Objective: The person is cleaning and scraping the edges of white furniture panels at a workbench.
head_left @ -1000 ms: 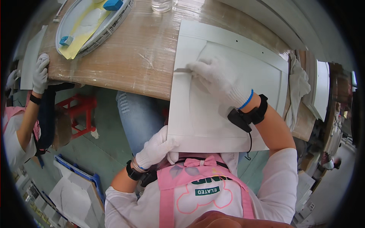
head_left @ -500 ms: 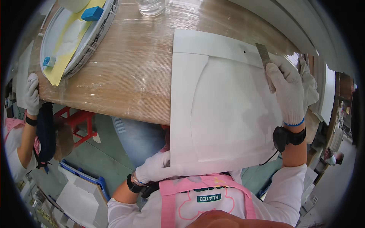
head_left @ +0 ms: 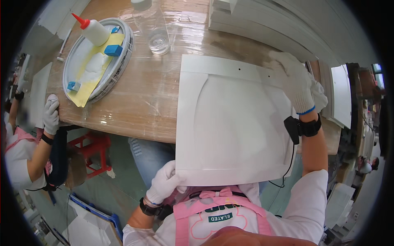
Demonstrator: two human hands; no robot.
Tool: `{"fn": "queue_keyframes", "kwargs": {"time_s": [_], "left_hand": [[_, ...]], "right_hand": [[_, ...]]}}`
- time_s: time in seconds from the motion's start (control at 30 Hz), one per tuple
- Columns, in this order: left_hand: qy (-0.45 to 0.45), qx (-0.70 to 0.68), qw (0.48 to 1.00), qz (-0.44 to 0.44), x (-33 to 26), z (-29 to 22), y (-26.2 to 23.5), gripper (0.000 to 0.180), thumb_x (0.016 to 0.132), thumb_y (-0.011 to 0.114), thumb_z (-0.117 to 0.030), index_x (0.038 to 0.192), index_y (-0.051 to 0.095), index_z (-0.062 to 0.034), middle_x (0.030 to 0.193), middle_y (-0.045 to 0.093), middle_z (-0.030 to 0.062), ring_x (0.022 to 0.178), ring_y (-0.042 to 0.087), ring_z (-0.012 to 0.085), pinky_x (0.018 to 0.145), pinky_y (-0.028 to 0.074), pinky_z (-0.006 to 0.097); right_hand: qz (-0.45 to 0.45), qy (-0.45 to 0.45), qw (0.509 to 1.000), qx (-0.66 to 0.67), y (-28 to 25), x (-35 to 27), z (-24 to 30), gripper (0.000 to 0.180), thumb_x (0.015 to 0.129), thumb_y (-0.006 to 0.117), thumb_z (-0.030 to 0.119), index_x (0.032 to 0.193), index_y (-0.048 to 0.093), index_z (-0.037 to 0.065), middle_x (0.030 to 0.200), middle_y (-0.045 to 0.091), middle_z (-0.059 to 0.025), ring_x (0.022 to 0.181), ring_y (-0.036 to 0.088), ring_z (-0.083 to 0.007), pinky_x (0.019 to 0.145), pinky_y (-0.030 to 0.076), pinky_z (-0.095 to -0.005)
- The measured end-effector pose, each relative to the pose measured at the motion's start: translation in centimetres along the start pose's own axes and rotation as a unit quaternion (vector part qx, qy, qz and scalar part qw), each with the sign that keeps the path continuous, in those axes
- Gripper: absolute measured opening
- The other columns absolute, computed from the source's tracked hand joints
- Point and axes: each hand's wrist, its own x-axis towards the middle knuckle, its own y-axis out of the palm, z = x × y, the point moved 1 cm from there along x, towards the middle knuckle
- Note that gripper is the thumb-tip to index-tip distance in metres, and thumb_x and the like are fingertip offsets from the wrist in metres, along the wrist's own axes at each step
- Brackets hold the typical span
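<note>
White rectangular framed panel (head_left: 238, 127) is pinched at near-left corner by white-gloved left grip (head_left: 165, 183); far-right corner is covered by blurred right grip (head_left: 289, 74), closure cannot be told.

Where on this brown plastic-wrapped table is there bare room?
The widest bare patch of the table lies between the round white lid and the flat white panel; another, between the clear bottle and stacked white boards. Crowded: the lid, bearing yellow paper and blue blocks, and the right, by the white-gloved right hand and crumpled white cloth.
</note>
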Motion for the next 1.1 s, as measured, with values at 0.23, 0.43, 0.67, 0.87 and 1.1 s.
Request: {"fn": "queue_keyframes", "kwargs": {"time_s": [0.23,0.43,0.67,0.87,1.1], "left_hand": [[0.104,0.198,0.966,-0.13,2.0,-2.9,0.2,0.049,0.1,0.061,-0.018,0.141,0.044,0.0024,0.105,0.067,0.0077,0.07,0.061,0.0068,0.059,0.055,0.024],[0.335,0.172,0.891,-0.254,3.4,-14.1,-0.3,0.07,0.095,0.07,-0.024,0.149,0.032,0.0015,0.131,0.057,0.0192,0.106,0.061,0.0206,0.093,0.054,0.034],[0.437,0.298,0.796,-0.293,13.8,-23.3,-0.1,0.103,0.084,0.081,-0.027,0.156,0.013,0.0013,0.153,0.036,0.0276,0.142,0.037,0.034,0.117,0.033,0.04],[0.415,0.399,0.78,-0.246,17.6,-26.8,-0.8,0.103,0.078,0.084,-0.026,0.154,0.02,0.0007,0.146,0.045,0.0265,0.134,0.048,0.0306,0.106,0.044,0.036],[0.478,0.285,0.797,-0.237,14.1,-25.6,-1.3,0.075,0.083,0.081,-0.018,0.143,0.038,-0.0034,0.102,0.065,0.0097,0.091,0.064,0.0166,0.082,0.053,0.031]], "right_hand": [[-0.074,0.244,0.904,-0.343,-6.5,-9.9,-12.5,0.046,0.095,0.059,0.036,0.134,0.059,0.012,0.141,0.053,-0.0162,0.122,0.055,-0.038,0.102,0.047,-0.0428],[-0.015,0.286,0.94,-0.186,-4.9,-13.6,-15.0,0.063,0.094,0.059,0.046,0.145,0.048,0.013,0.147,0.043,-0.0244,0.131,0.048,-0.0419,0.107,0.043,-0.0448],[0.013,0.307,0.948,-0.083,-5.0,-12.7,-14.7,0.046,0.093,0.062,0.031,0.133,0.056,0.008,0.138,0.053,-0.0237,0.12,0.058,-0.0402,0.097,0.048,-0.0434],[-0.114,0.286,0.797,0.519,-13.2,-16.4,-13.4,0.041,0.095,0.057,0.014,0.133,0.054,0.0,0.124,0.061,-0.0095,0.11,0.059,-0.0174,0.094,0.048,-0.032],[0.137,0.287,0.822,0.473,-13.2,-18.3,-6.0,0.055,0.088,0.064,0.016,0.139,0.051,0.001,0.13,0.061,-0.0135,0.116,0.059,-0.023,0.101,0.045,-0.0322]]}}
